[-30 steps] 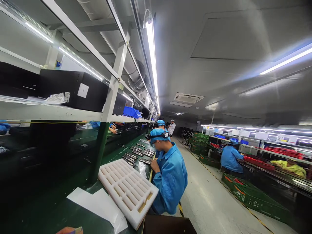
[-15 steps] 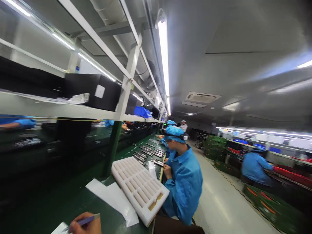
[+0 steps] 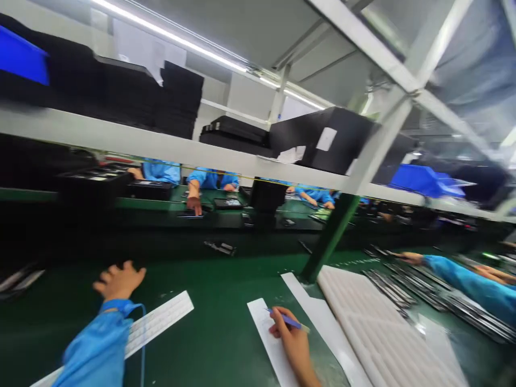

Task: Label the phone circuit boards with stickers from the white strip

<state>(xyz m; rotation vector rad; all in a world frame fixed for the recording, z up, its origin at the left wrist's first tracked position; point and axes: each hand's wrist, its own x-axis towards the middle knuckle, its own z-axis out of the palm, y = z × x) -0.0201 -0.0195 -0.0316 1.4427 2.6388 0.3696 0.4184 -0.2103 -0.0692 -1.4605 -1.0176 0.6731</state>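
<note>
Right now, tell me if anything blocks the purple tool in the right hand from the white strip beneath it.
Nothing visible does: the right hand holds the purple tool, its tip over the white strip; contact is unclear.

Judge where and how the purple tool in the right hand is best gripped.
Probably just behind its thin tip, pinched from the right: the slim purple tool slants with its tip leftward over the white strip. The right hand holds it near there, leaving the tip showing.

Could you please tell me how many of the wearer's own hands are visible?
2: left hand near the white strip; right hand holding a purple tool over a white sheet.
</note>
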